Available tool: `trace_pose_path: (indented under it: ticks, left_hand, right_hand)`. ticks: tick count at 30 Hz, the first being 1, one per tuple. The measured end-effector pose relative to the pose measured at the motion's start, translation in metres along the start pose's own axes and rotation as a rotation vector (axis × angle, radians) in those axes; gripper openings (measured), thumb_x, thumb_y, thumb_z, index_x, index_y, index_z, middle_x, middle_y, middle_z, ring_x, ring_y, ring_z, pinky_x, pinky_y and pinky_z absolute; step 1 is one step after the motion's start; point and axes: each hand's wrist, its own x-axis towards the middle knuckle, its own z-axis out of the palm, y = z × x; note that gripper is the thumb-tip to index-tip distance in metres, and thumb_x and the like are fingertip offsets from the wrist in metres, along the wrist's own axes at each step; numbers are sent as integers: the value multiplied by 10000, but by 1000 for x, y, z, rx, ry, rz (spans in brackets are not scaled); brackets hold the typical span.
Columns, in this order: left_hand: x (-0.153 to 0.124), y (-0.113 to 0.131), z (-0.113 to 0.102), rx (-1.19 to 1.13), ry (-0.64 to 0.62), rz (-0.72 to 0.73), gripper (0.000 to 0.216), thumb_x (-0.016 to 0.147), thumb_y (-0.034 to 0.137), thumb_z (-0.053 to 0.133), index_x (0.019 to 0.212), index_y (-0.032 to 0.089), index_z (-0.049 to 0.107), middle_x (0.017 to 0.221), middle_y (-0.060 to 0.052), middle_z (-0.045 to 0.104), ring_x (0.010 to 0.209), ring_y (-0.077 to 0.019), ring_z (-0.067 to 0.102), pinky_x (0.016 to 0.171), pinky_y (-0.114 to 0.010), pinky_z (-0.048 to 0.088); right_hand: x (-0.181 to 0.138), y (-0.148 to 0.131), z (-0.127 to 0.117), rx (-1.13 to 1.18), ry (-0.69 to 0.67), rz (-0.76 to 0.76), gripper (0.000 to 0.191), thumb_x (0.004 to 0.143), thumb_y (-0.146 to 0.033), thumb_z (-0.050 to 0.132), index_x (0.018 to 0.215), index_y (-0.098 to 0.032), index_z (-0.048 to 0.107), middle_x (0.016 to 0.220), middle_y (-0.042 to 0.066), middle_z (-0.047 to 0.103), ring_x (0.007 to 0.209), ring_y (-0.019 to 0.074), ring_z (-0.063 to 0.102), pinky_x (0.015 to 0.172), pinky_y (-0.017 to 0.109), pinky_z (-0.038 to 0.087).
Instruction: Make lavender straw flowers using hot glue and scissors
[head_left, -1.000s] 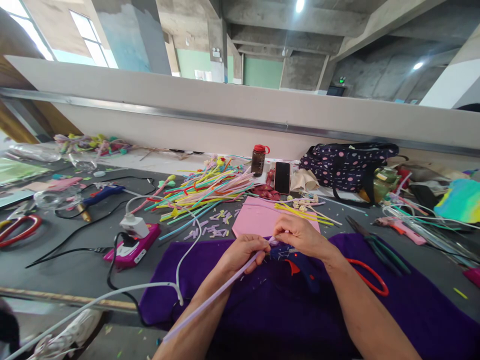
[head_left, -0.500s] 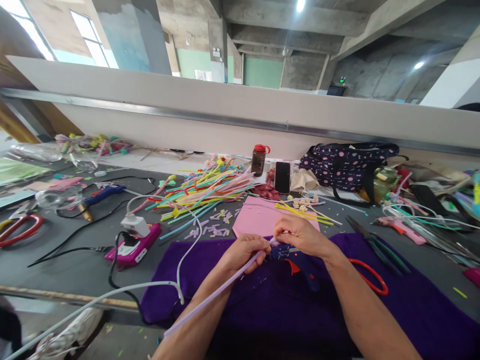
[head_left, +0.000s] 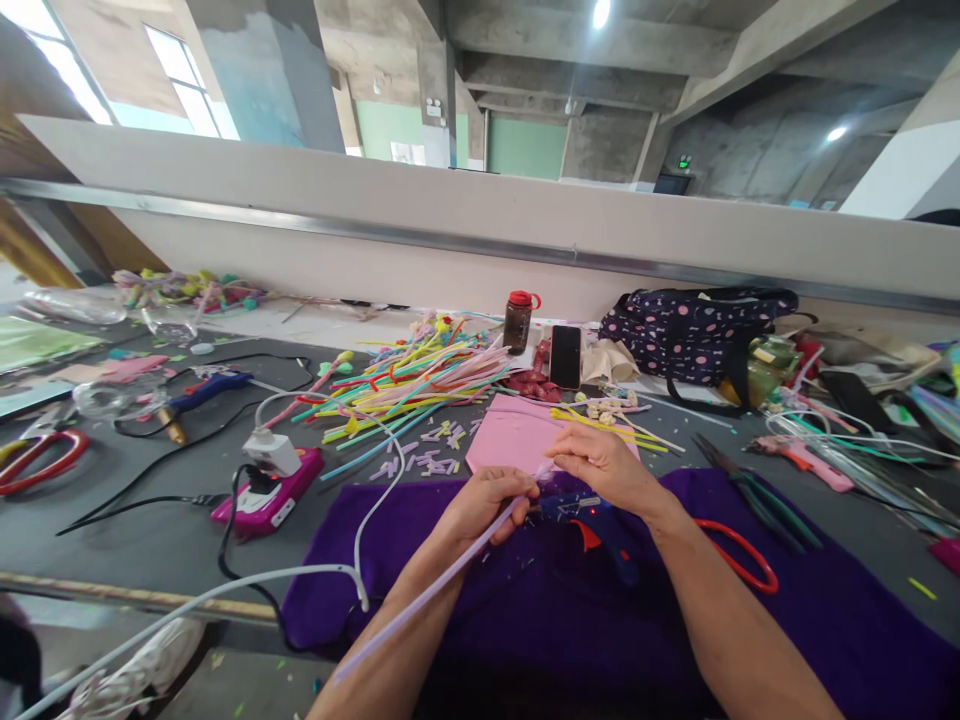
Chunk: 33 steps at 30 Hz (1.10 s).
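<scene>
My left hand (head_left: 491,503) is closed round a long lilac pipe cleaner (head_left: 427,597), whose free end slants down towards me over my forearm. At its upper end a small lilac tuft (head_left: 545,469) shows between my hands. The fingers of my right hand (head_left: 604,468) are pinched together at that tuft, partly hiding it. Just under my right hand a blue hot glue gun (head_left: 596,518) with a red trigger lies on a purple cloth (head_left: 525,620). Behind my hands lies a pink sheet (head_left: 502,435).
Beyond the left hand are short cut pieces (head_left: 431,460) and a heap of coloured pipe cleaners (head_left: 420,375). A magenta power strip (head_left: 277,495) with cables sits left. Red-handled scissors (head_left: 739,555) and green-handled shears (head_left: 772,505) lie right. A bottle (head_left: 517,325) and phone (head_left: 565,357) stand behind.
My right hand has shifted slightly up and away from my left fingers, so more of the lilac tuft shows between them. My left hand stays almost where it was.
</scene>
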Motion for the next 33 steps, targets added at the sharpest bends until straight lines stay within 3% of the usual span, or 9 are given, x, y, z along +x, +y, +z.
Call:
trace_pose_path:
  ticks: [3,9,13,23,29,33]
  left_hand:
    - [0,0,0,-20,0,-2,171,684,282,557,653,118,595,375,32,513,200,-47,330,240,-177,139]
    - [0,0,1,-52,1,-5,173,696,280,533,634,127,583,344,43,477,194,-39,304,236,-164,140]
    - [-1,1,2,-64,3,-9,166,704,268,519,640,128,582,343,43,474,194,-38,298,235,-158,138]
    - [-1,1,3,-72,-13,-11,171,713,261,514,650,118,583,347,38,481,197,-42,316,233,-157,142]
    - [0,1,-2,-145,-72,-63,156,701,279,541,680,127,569,360,46,484,196,-41,306,230,-151,137]
    - [1,0,-4,-210,-135,-90,141,708,265,528,683,130,562,365,43,489,197,-48,309,223,-157,139]
  right_hand:
    - [0,0,-1,37,57,14,195,842,-166,520,992,-210,636,882,32,637,857,156,568,778,286,430]
    - [-1,-10,1,46,-2,-6,281,780,-194,604,1057,-238,605,975,44,627,883,177,559,770,314,445]
    - [-1,-10,6,31,13,-62,299,753,-171,630,1043,-240,610,977,49,623,945,195,547,850,355,420]
    - [0,-10,9,41,20,-68,300,748,-149,625,1034,-236,615,959,45,618,926,186,546,834,343,426]
    - [-1,-12,0,104,-18,11,353,728,-164,630,1071,-239,591,967,41,607,835,168,548,678,280,451]
    - [-1,-12,-3,125,-20,11,380,714,-143,623,1081,-239,583,998,42,595,835,164,541,674,277,446]
